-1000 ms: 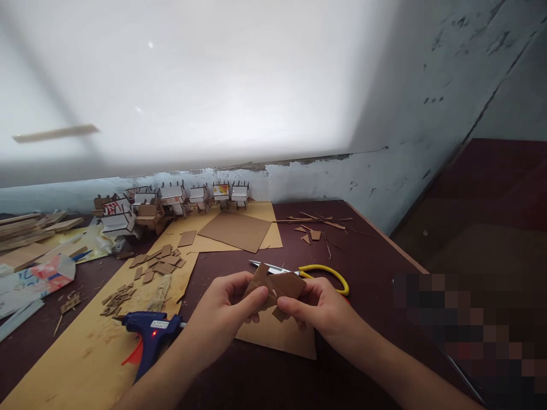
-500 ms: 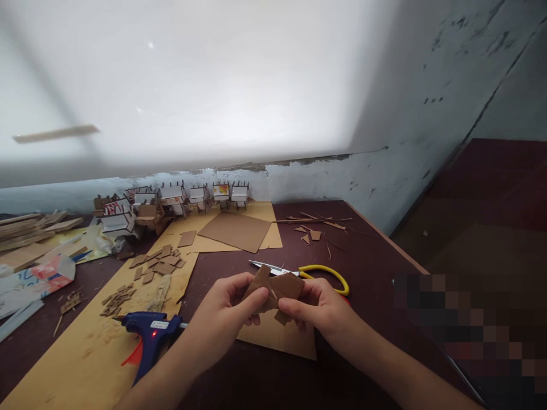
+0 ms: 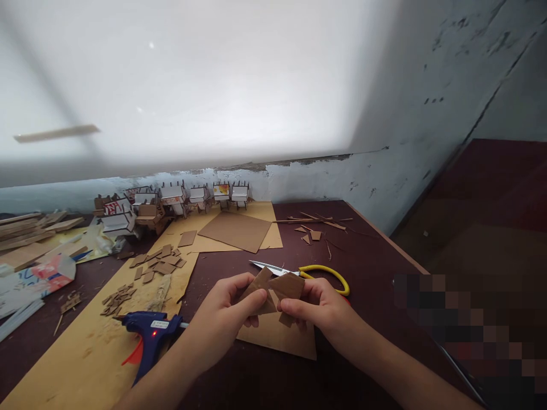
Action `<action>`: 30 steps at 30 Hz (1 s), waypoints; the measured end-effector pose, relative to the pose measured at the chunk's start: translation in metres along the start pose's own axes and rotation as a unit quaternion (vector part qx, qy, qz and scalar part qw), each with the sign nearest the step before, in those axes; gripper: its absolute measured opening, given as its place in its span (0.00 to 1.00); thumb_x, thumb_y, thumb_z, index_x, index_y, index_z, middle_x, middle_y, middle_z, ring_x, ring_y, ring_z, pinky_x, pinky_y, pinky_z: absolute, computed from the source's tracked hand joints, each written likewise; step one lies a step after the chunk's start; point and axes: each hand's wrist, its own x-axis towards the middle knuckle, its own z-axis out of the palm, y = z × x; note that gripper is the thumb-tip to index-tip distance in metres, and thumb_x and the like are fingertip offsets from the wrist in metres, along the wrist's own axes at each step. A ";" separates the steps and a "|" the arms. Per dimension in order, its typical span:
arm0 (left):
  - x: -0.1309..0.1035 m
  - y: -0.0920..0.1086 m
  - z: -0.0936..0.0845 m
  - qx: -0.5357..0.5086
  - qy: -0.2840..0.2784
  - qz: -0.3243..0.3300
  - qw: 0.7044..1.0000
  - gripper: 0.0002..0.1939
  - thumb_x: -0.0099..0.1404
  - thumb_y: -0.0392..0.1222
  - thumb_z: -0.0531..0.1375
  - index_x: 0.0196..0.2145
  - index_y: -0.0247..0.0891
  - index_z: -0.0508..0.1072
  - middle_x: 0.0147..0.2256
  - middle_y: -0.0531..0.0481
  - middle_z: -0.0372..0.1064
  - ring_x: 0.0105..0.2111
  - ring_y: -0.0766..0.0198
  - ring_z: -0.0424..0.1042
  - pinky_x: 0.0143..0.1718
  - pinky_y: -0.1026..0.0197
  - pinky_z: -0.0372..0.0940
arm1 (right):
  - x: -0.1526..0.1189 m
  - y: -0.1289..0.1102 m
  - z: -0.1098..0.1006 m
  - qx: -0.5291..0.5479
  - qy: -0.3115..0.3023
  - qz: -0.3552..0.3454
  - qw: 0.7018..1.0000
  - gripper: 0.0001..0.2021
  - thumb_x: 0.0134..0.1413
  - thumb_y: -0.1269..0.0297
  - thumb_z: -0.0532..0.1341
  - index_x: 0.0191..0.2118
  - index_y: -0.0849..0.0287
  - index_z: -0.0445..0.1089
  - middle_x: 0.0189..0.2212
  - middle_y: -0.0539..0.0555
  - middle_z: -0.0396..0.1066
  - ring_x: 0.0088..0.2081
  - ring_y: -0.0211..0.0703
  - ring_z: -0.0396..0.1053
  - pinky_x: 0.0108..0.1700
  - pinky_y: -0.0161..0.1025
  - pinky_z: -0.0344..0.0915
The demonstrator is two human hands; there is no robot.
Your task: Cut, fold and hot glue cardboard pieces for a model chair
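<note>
Between thumb and fingers, my left hand (image 3: 233, 302) pinches a brown cardboard piece (image 3: 259, 285). Another cardboard piece (image 3: 291, 285) is pinched in my right hand (image 3: 318, 302). The two pieces are held close side by side, with a small gap between their lower parts. Below them a larger cardboard sheet (image 3: 282, 339) lies on the table, partly covered by my hands. Scissors with yellow handles (image 3: 329, 270) lie just behind my hands, blades pointing left. My fingertips behind the cardboard are mostly hidden.
A blue glue gun (image 3: 149, 336) with a lit red light rests left of my left arm on yellow paper (image 3: 64, 361). Small cardboard pieces (image 3: 164, 262) lie behind it. Miniature chairs (image 3: 199, 196) line the wall. Thin scraps (image 3: 316, 234) and a cardboard sheet (image 3: 235, 230) lie further back.
The two held cardboard pieces have shifted and tilted slightly, and the gap between them looks wider. My hands have barely moved, and the tools lie as before.
</note>
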 end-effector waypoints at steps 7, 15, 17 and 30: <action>0.000 -0.001 0.000 0.002 -0.006 -0.008 1.000 0.13 0.69 0.49 0.61 0.37 0.35 0.76 0.32 0.52 0.67 0.31 0.66 0.63 0.31 0.64 0.62 | 0.003 0.004 -0.003 0.004 -0.014 0.002 1.000 0.12 0.54 0.58 0.68 0.36 0.63 0.78 0.28 0.53 0.73 0.27 0.37 0.63 0.31 0.35 0.59; -0.001 -0.001 0.002 0.006 -0.019 -0.023 1.000 0.12 0.68 0.47 0.60 0.35 0.35 0.75 0.31 0.51 0.67 0.31 0.65 0.63 0.31 0.64 0.63 | 0.000 0.002 -0.001 0.007 -0.013 0.020 1.000 0.10 0.54 0.59 0.67 0.35 0.62 0.76 0.28 0.51 0.71 0.28 0.38 0.63 0.31 0.36 0.60; 0.000 -0.002 0.001 0.010 -0.016 -0.021 1.000 0.12 0.68 0.47 0.60 0.34 0.35 0.75 0.31 0.52 0.66 0.31 0.65 0.62 0.31 0.64 0.62 | 0.000 0.001 0.000 0.005 -0.004 0.020 1.000 0.10 0.53 0.58 0.67 0.33 0.62 0.76 0.27 0.51 0.70 0.28 0.38 0.63 0.32 0.36 0.60; -0.001 -0.004 0.001 0.010 -0.008 -0.017 1.000 0.10 0.68 0.46 0.60 0.35 0.36 0.76 0.31 0.52 0.66 0.31 0.65 0.63 0.32 0.64 0.62 | 0.001 -0.002 0.001 -0.022 0.037 0.014 0.999 0.13 0.51 0.55 0.64 0.28 0.61 0.73 0.25 0.51 0.67 0.26 0.38 0.61 0.29 0.36 0.59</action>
